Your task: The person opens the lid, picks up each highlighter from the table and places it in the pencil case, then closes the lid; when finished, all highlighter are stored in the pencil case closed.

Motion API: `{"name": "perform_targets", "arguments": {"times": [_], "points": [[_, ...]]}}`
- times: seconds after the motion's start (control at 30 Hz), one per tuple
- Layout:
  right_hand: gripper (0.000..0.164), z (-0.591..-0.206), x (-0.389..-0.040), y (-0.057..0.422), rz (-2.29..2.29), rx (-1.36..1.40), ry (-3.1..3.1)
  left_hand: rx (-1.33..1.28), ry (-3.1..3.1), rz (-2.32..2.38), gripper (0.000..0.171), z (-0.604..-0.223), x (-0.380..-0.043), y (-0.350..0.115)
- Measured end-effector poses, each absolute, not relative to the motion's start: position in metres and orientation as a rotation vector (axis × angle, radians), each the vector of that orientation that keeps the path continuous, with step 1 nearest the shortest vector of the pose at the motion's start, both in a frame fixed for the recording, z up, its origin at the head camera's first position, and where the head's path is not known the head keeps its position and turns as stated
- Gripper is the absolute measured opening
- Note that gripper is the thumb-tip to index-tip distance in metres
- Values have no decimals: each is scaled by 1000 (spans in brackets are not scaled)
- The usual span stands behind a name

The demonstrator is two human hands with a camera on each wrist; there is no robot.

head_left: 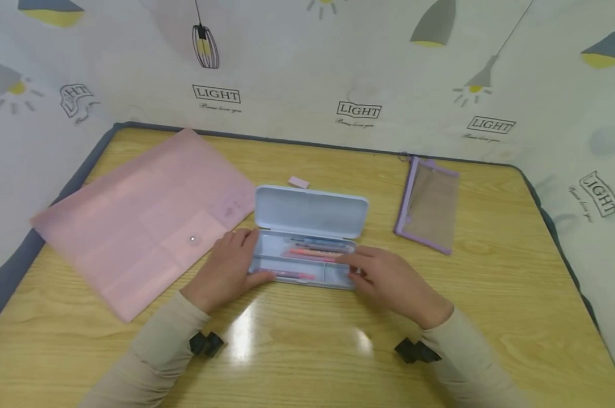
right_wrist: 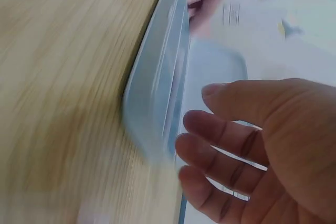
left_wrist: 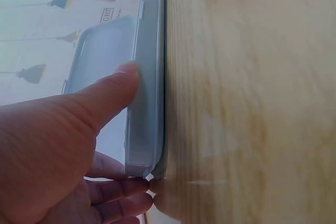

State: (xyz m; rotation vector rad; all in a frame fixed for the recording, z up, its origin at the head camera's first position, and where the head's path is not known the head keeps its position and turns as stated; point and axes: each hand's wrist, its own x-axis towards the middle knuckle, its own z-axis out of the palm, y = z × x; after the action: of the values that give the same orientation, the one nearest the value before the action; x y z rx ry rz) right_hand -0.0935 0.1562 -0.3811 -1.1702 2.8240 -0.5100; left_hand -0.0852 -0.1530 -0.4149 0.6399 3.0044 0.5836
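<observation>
A light-blue pencil case [head_left: 311, 212] lies on the table with its lid raised at the back. Several pens [head_left: 317, 249] lie in its rear compartment, and a pink and purple pen [head_left: 287, 274] in the front one. At the case's left end, my left hand [head_left: 231, 266] grips it, thumb on the front wall [left_wrist: 147, 87] and fingers around the end. Over the right end is my right hand [head_left: 389, 280]. In the right wrist view its fingers [right_wrist: 197, 150] are loosely bent beside the case, with nothing between them and the thumb.
A pink document folder [head_left: 149, 221] with a snap button covers the table's left part. Behind the lid lies a small pink eraser-like block [head_left: 298, 182]. A purple-edged zip pouch [head_left: 432, 207] is at the right rear. Patterned cloth [head_left: 307, 73] hangs behind the table.
</observation>
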Motion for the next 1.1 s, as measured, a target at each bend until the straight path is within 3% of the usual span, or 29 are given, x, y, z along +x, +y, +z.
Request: {"name": "perform_targets", "arguments": {"times": [0.23,0.43,1.1], "points": [[38,-378,-69,218,-398,-888,2894,626,3003,565,86,-413,-85,-155],[27,-385,-57,249,-317,-894,2951,626,3002,563,86,-412,-84,-155],[19,-395,-49,270,-213,-828,2986,634,3004,577,85,-416,-85,-152]]}}
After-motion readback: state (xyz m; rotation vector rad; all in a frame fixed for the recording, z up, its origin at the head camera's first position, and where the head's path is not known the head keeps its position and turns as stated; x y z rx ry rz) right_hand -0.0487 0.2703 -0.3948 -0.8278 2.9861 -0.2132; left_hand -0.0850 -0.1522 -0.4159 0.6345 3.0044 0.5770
